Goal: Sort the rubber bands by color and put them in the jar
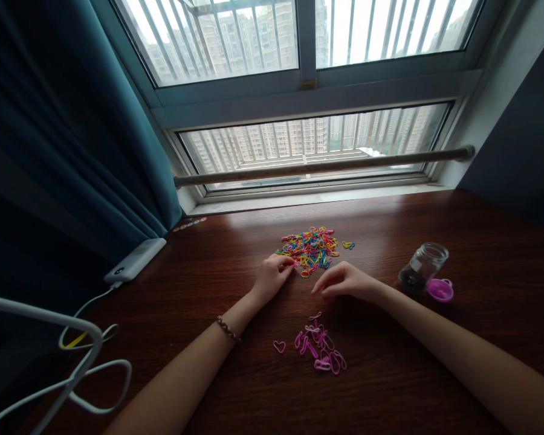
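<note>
A heap of small multicoloured clips or bands (312, 246) lies on the dark wooden table. At its left front edge is my left hand (274, 275), fingers pinched together on a small pink piece. My right hand (344, 281) hovers just in front of the heap's right side, fingers apart and curved down, with nothing visible in them. Nearer to me lies a smaller pile of pink and purple clips (321, 347). One pink heart-shaped clip (279, 346) rests apart, to the left of that pile.
At right stand a glass jar (428, 260) with dark contents and a pink lid (440, 290). A white power bank (135, 260) with a cable sits at left, near a blue curtain (95, 121). White tubing (40, 311) crosses the lower left. Behind the table is a barred window.
</note>
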Action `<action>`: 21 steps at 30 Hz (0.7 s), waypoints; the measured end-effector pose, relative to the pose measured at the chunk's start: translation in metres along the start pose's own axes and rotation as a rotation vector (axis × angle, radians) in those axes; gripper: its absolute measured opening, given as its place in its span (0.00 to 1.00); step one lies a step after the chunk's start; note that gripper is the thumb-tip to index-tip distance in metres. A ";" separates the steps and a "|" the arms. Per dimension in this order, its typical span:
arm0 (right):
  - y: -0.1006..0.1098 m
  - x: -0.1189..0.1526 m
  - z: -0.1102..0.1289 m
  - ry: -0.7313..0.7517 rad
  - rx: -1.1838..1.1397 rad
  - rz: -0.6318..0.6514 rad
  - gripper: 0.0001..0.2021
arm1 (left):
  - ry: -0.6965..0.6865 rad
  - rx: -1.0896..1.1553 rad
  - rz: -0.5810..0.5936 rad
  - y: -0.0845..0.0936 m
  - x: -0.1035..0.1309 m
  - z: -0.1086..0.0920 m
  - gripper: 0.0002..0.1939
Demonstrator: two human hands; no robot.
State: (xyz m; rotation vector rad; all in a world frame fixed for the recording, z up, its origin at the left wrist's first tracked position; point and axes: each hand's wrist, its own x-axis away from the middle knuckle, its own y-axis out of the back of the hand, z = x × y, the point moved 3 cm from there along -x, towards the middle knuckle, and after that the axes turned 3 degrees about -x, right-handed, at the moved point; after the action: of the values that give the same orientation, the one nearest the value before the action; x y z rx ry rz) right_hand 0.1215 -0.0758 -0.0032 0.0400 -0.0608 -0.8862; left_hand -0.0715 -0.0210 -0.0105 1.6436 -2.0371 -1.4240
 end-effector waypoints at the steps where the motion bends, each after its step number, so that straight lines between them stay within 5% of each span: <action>1: 0.008 -0.002 -0.003 0.045 0.036 -0.139 0.13 | -0.003 0.023 0.000 0.000 0.000 -0.001 0.06; 4: 0.037 -0.002 -0.013 0.159 0.228 -0.607 0.09 | -0.021 0.132 0.057 0.001 0.000 -0.007 0.08; 7: 0.054 0.003 -0.019 0.163 0.464 -0.889 0.09 | -0.081 0.281 0.228 0.001 0.002 -0.021 0.11; 16: 0.051 0.005 -0.018 0.153 0.669 -0.903 0.09 | -0.127 0.589 0.897 -0.006 0.025 -0.067 0.14; 18: 0.051 0.005 -0.019 0.145 0.669 -0.892 0.09 | -0.109 0.611 0.962 -0.006 0.028 -0.070 0.14; 21: 0.051 0.004 -0.020 0.149 0.662 -0.851 0.08 | -0.037 0.623 0.903 -0.007 0.026 -0.067 0.15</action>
State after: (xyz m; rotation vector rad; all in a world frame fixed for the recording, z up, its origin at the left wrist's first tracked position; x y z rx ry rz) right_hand 0.1643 -0.0463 -0.0202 0.7978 -0.2051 -1.6759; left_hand -0.0343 -0.0796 0.0086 0.5682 -2.8394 -0.5315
